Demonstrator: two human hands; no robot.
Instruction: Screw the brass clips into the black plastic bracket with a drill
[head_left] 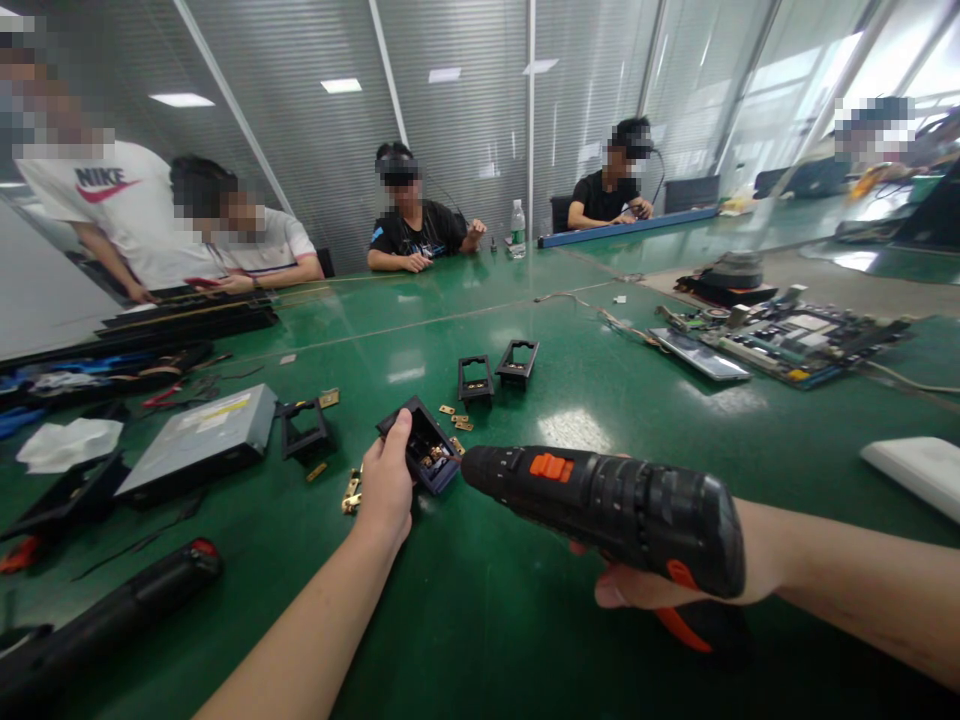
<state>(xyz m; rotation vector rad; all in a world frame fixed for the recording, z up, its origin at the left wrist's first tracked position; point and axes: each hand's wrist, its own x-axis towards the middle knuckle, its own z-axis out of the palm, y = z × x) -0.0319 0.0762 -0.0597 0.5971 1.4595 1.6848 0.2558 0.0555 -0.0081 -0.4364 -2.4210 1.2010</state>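
My left hand (386,485) grips a small black plastic box (421,445) with brass parts inside, tilted up off the green table (487,620). My right hand (645,585) is wrapped round the handle of a black and orange electric screwdriver (615,510). Its nose points left, right at the open side of the box. Small brass pieces (456,418) lie scattered on the table beyond the box, and one more brass part (351,493) sits by my left wrist.
Two empty black frames (495,372) stand further back, another (304,428) lies beside a grey optical drive (202,440). A circuit board (780,340) is at the right, a white object (911,470) near the right edge, a black tool (112,610) at front left. Several people sit around the far side.
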